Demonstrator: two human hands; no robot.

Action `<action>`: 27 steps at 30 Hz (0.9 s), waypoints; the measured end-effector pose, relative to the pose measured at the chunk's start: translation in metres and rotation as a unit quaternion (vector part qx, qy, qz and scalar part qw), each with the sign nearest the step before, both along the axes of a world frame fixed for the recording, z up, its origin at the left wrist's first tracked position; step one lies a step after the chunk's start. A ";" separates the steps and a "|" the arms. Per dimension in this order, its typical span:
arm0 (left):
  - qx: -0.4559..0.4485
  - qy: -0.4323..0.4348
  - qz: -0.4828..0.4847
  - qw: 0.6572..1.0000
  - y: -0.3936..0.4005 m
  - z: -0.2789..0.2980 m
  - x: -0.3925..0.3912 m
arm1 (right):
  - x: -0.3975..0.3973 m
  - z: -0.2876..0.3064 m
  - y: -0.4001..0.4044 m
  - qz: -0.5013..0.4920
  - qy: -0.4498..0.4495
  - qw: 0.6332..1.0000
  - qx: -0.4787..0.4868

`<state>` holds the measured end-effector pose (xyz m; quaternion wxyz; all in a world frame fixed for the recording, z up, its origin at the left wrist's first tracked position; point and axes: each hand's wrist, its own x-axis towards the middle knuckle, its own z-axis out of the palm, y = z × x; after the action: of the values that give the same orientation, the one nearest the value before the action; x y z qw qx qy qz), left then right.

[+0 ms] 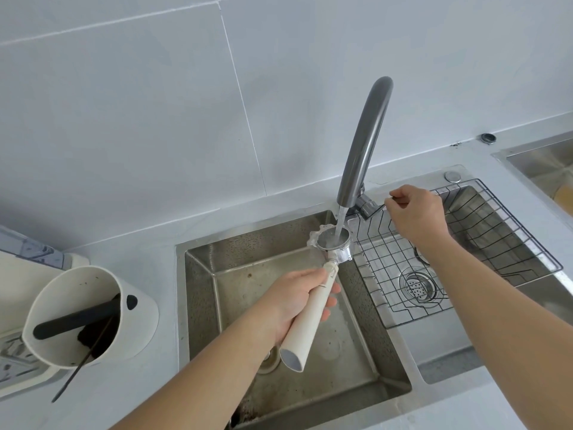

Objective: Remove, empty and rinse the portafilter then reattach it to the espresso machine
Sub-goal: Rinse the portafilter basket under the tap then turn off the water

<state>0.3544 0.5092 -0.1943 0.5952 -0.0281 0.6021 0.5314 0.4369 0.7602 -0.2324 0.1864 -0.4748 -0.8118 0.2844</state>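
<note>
At centre frame the left hand is wrapped around the cream handle of the portafilter, holding its basket under the faucet stream above the sink. The right hand pinches the tap lever. The full basket could splash water onto the surface, or the wet handle could slip.

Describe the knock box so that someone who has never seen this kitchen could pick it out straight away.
Start at the steel sink under the grey tap, then look left along the pale counter. The knock box stands there, a cream tub open at the top. Nothing else nearby has its black bar across the mouth and the dark coffee grounds inside.
</note>
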 end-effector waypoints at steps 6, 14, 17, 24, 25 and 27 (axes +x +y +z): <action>-0.021 0.063 -0.043 0.997 -0.001 -0.002 -0.006 | 0.000 0.002 -0.001 0.001 -0.004 1.000 -0.007; -0.023 0.186 -0.068 0.980 -0.010 -0.005 -0.010 | -0.001 0.004 -0.002 0.004 0.000 1.000 -0.001; -0.010 0.177 -0.062 0.982 -0.014 -0.004 -0.009 | -0.002 0.004 -0.001 0.006 -0.003 1.000 0.003; 0.010 0.130 -0.036 0.991 -0.016 -0.001 -0.007 | -0.007 0.004 0.002 0.013 -0.017 1.000 0.010; 0.011 0.126 -0.033 0.991 -0.017 -0.002 -0.007 | -0.009 0.004 0.002 0.015 -0.016 1.000 0.012; 0.012 0.117 -0.029 0.993 -0.017 -0.003 -0.008 | -0.015 0.006 0.002 0.019 -0.009 1.000 0.019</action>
<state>0.3462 0.4918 -0.1977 0.5364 0.0585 0.6617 0.5205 0.4223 0.7618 -0.2265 0.1827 -0.4580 -0.8275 0.2686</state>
